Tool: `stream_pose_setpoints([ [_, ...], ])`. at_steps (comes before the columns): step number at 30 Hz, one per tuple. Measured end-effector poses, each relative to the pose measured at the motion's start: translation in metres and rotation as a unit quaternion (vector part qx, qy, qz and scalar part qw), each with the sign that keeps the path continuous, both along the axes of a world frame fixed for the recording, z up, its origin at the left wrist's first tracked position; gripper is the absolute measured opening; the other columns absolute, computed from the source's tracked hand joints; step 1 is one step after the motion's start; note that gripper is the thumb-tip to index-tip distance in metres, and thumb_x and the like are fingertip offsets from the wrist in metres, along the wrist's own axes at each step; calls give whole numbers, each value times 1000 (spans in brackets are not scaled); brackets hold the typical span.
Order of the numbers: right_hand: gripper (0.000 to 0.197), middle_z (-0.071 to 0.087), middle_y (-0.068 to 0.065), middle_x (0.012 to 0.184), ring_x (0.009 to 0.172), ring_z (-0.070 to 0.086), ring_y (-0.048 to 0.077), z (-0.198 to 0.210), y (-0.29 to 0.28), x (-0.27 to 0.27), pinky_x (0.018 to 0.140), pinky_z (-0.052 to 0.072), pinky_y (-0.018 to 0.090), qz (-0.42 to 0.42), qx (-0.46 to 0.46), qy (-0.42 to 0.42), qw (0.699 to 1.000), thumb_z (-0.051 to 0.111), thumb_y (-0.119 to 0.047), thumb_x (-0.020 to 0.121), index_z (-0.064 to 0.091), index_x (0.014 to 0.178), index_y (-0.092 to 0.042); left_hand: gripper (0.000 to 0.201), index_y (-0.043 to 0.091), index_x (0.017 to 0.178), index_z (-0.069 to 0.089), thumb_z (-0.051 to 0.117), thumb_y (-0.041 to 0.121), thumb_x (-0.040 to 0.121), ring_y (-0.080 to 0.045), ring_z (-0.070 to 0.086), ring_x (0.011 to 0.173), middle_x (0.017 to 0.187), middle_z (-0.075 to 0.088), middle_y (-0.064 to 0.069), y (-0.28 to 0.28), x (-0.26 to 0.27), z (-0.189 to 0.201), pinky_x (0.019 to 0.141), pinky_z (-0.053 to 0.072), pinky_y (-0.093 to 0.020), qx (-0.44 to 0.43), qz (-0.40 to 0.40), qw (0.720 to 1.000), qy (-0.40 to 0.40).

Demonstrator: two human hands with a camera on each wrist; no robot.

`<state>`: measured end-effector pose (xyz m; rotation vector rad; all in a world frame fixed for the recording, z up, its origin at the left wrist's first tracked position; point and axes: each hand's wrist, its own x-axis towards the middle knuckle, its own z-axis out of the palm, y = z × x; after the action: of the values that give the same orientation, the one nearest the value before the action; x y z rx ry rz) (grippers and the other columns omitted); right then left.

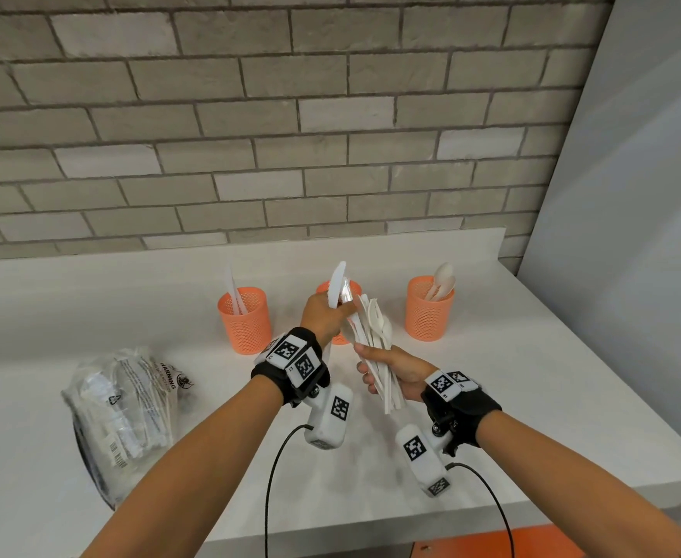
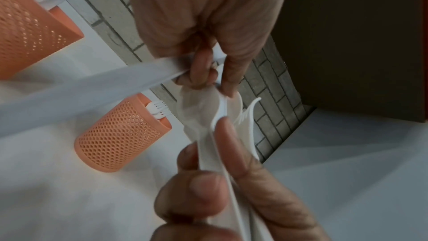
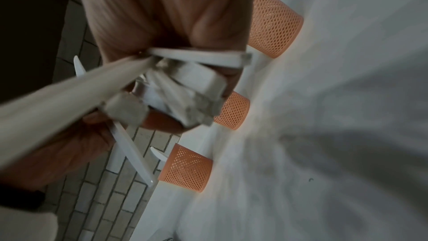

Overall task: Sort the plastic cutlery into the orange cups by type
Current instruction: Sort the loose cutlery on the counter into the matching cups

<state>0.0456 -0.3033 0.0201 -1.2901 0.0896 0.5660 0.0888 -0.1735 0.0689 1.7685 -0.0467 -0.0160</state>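
- A person's right hand [image 1: 395,370] grips a fanned bundle of white plastic cutlery [image 1: 375,336] by the handles, spoon bowls and fork tines pointing up and away, above the middle of the counter.
- The left hand [image 1: 324,316] pinches a single white plastic knife [image 1: 336,283] at the top of the bundle, its blade raised in front of the middle orange cup [image 1: 357,287].
- Three orange mesh cups stand in a row toward the far side of the counter: the left cup [image 1: 245,322] holds a white knife [image 1: 233,292], the right cup [image 1: 429,310] holds two white spoons [image 1: 443,279], and the left wrist view shows white forks [image 2: 158,110] in the middle one.
- The cutlery is glossy white plastic, slim-handled; the cups are perforated all over.
- At near left on the counter lies a clear plastic bag [image 1: 125,404] printed with a warning and a barcode, more white cutlery showing through it.
- The white countertop [image 1: 532,396] meets a grey brick wall [image 1: 290,114] at the far side; a plain pale wall [image 1: 632,195] rises at right.
- Both wrists wear black bands carrying white camera units with square black-and-white markers and trailing black cables.
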Motion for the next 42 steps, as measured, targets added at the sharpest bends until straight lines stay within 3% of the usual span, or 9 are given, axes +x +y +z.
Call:
stream_pose_setpoints([
  [6, 8, 53, -6, 53, 41, 48, 5, 4, 1, 6, 43, 43, 17, 6, -9, -12, 1000, 54, -16, 92, 53, 84, -16, 10, 7, 80, 58, 63, 13, 86, -14, 48, 55, 64, 54, -2, 1, 3, -4, 52, 36, -23, -79, 70, 994, -15],
  [10, 8, 52, -3, 58, 42, 49, 7, 4, 0, 6, 45, 46, 19, 21, 6, -10, 1000, 52, -14, 94, 53, 86, -15, 19, 14, 69, 56, 65, 14, 85, -16, 51, 59, 64, 56, -2, 3, 2, -3, 55, 39, -24, -36, 62, 997, -41],
  [13, 9, 49, -3, 61, 43, 49, 6, 4, -2, 5, 45, 46, 18, 42, 1, -17, 999, 51, -12, 94, 55, 87, -15, 12, 9, 86, 55, 56, 19, 91, -20, 55, 72, 82, 61, -8, 7, 6, 6, 69, 43, -28, -7, 87, 991, -98],
  [17, 12, 45, -4, 62, 40, 45, 5, -3, -3, 7, 42, 42, 16, 63, -18, -39, 997, 56, -9, 91, 53, 83, -17, 15, 11, 102, 47, 44, 24, 97, -3, 54, 49, 67, 61, -1, 18, 16, 25, 50, 43, -17, -80, 149, 980, -103],
  [20, 9, 51, 0, 61, 38, 47, 6, -10, -3, 8, 40, 43, 18, 36, -57, -70, 995, 56, -9, 91, 54, 84, -15, 22, 8, 109, 51, 45, 25, 96, -11, 47, 48, 60, 49, 0, 31, 25, 35, 44, 41, -18, -130, 201, 967, -83],
  [29, 12, 45, 5, 53, 32, 43, 7, -14, 6, 18, 37, 38, 19, -22, -156, -164, 974, 62, -2, 86, 55, 88, -12, 3, 13, 84, 62, 62, 16, 85, -4, 30, 31, 55, 34, 2, 42, 12, 1, 33, 26, -14, -80, 63, 992, 73],
  [34, 13, 48, 4, 53, 32, 44, 4, -15, 8, 19, 36, 37, 16, -12, -175, -162, 971, 63, 1, 85, 55, 93, -6, 10, 14, 89, 66, 64, 23, 86, -10, 35, 48, 60, 43, 3, 34, 7, 5, 42, 29, -18, -6, 13, 998, 53],
  [38, 13, 48, 7, 56, 32, 44, 5, -13, 10, 16, 36, 37, 16, 5, -178, -162, 971, 62, 2, 85, 55, 94, -4, 14, 11, 73, 58, 64, 13, 85, 0, 47, 43, 64, 51, 2, 27, 10, 2, 38, 32, -8, 34, 14, 999, 2],
  [42, 13, 48, 4, 54, 32, 44, 4, -12, 9, 15, 36, 36, 16, 1, -161, -149, 976, 62, 3, 84, 55, 93, -3, 15, 8, 99, 51, 48, 22, 96, -16, 44, 60, 86, 53, -7, 28, 17, 6, 50, 34, -21, 13, 52, 999, -12],
])
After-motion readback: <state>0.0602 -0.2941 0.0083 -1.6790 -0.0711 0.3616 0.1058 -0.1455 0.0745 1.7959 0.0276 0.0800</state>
